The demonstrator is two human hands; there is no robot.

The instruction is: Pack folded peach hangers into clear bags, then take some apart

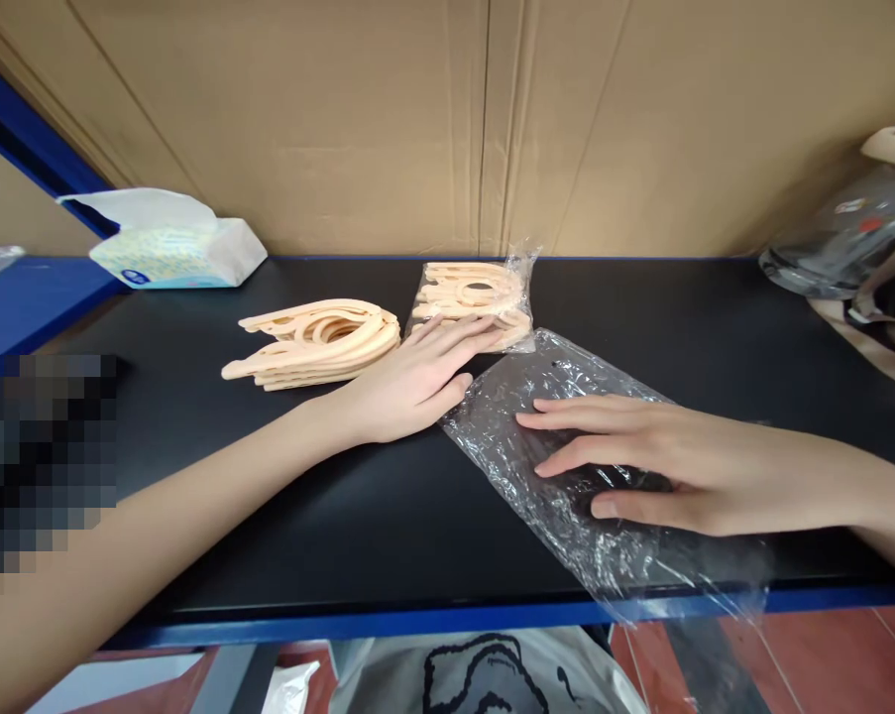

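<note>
- Resting the left hand palm down near the centre, with fingertips on the near part of a wrapped pack of cream plastic hangers at twelve o'clock.
- Holding the left fingers straight and close to one another, with the thumb a little apart; laid flat rather than closed.
- Stretching the right hand palm down at four o'clock, over a crinkled clear plastic bag, with fingers and thumb apart, pointing towards nine o'clock; cannot tell whether pressing on the film or just above.
- Draped, at the bag's five-o'clock end, over the blue table edge.
- Stacked at nine o'clock, just beside the left hand: loose cream hangers.
- Set at ten o'clock on the black tabletop, near the cardboard panel: a tissue pack with one white sheet pulled up.
</note>
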